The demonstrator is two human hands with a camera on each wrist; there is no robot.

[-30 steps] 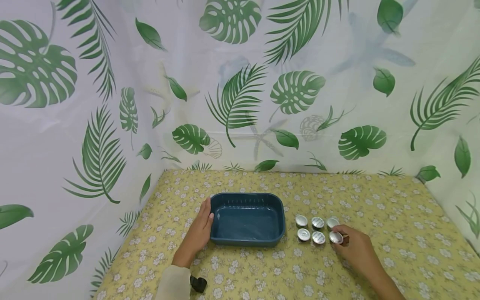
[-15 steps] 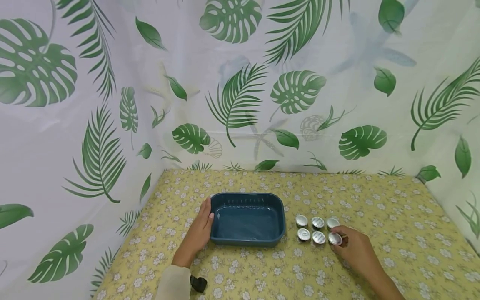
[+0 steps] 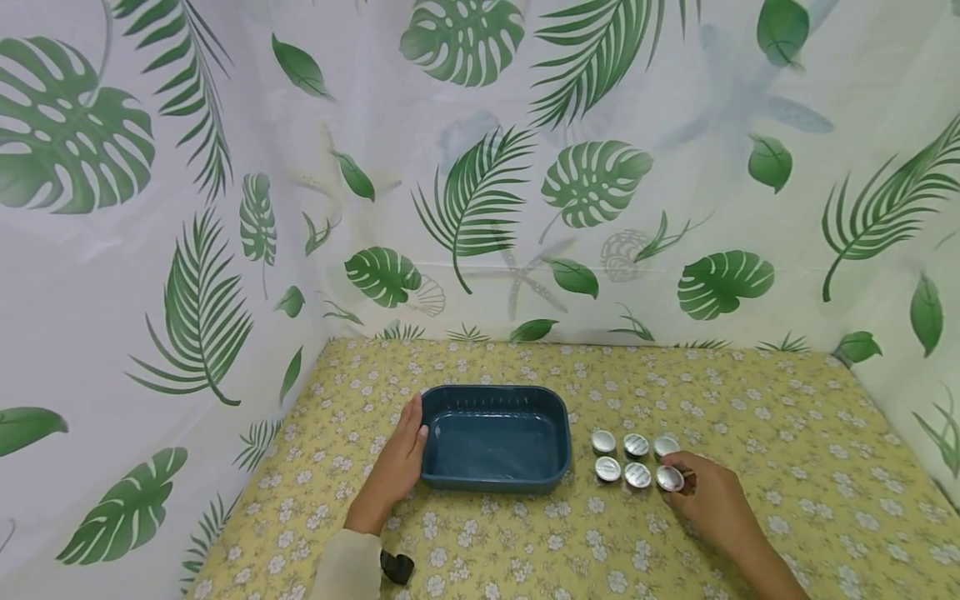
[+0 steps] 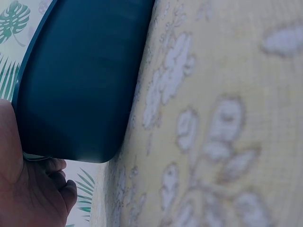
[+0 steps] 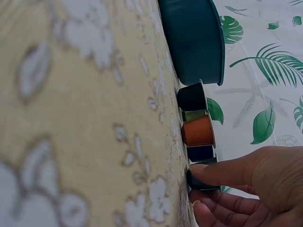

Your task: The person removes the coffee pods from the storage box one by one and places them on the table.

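A dark blue plastic tub (image 3: 557, 467) stands empty on the flowered yellow cloth. My left hand (image 3: 400, 461) lies flat against its left wall, thumb at the rim; the left wrist view shows the palm (image 4: 26, 189) beside the tub's wall (image 4: 80, 80). To the tub's right, several foil-topped capsules (image 3: 636, 445) stand in two rows. My right hand (image 3: 705, 493) pinches the front right capsule (image 3: 670, 477), which sits on the cloth. In the right wrist view, thumb and fingers (image 5: 236, 172) close on that dark capsule (image 5: 201, 183), with an orange capsule (image 5: 198, 131) and a black one (image 5: 191, 97) beyond.
White curtains printed with green leaves (image 3: 472, 192) wall the table in at the back and on both sides. The yellow cloth (image 3: 787, 433) stretches bare to the right of the capsules and behind the tub.
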